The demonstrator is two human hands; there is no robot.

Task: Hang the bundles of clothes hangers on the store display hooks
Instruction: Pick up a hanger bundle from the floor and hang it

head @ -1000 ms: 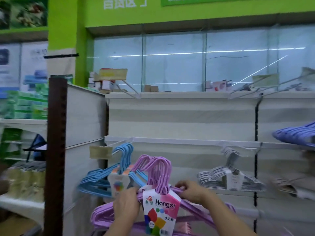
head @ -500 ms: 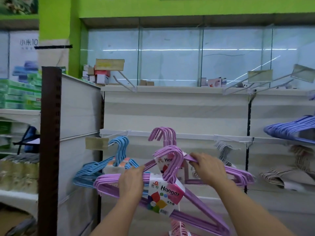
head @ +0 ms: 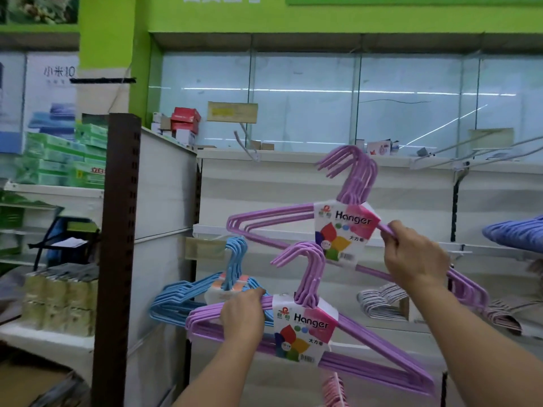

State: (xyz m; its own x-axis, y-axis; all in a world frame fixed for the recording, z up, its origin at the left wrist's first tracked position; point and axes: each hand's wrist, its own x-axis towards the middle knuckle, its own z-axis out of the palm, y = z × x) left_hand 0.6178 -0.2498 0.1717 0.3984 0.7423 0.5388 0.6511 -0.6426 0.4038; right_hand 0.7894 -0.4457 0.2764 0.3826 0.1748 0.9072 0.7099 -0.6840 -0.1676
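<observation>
My right hand point(head: 414, 257) grips the right shoulder of an upper purple hanger bundle point(head: 273, 215), raised with its hooks near the top shelf edge. My left hand point(head: 242, 314) holds the left shoulder of a lower purple hanger bundle point(head: 382, 348) in front of my chest. Both bundles carry a "Hanger" paper label. An empty display hook point(head: 245, 142) with a price tag sticks out from the top rail, left of the raised bundle's hooks. A blue hanger bundle point(head: 188, 292) hangs on the lower left hook.
Grey-white hanger bundles point(head: 382, 304) hang lower right, and a blue-violet bundle point(head: 514, 230) at the right edge. More empty hooks point(head: 476, 145) jut out top right. A brown slotted upright point(head: 117, 245) stands left. Pink hangers point(head: 335, 389) show below.
My right hand has lifted one purple bundle up and to the right, away from the other. My left hand keeps the second bundle low.
</observation>
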